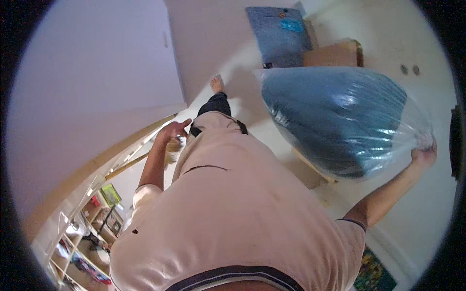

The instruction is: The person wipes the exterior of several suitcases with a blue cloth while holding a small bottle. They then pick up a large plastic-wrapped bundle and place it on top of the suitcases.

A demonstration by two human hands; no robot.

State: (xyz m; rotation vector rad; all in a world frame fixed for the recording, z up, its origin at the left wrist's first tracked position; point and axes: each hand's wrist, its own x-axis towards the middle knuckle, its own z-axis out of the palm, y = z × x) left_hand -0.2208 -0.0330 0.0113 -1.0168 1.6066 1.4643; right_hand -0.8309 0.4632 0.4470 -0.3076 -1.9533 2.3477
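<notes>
My right hand (pixel 425 154) is closed round the gathered neck of a large clear plastic bag (pixel 335 116), out at the right. Something soft, bulky and dark blue fills the bag, which hangs off the floor to the right of my body. My left hand (pixel 175 130) is low at my left side, by my hip. Its thumb and a finger are apart, and no object shows between them. A pale tan tuft (pixel 172 151) appears just below that hand; whether they touch I cannot tell.
A large white door or panel (pixel 102 58) stands at the left. Shelves with mixed items (pixel 92 237) are at lower left. Ahead lie a grey-blue mat (pixel 276 41) and a cardboard box (pixel 335 54), partly behind the bag. A patterned mat (pixel 374 271) lies at lower right.
</notes>
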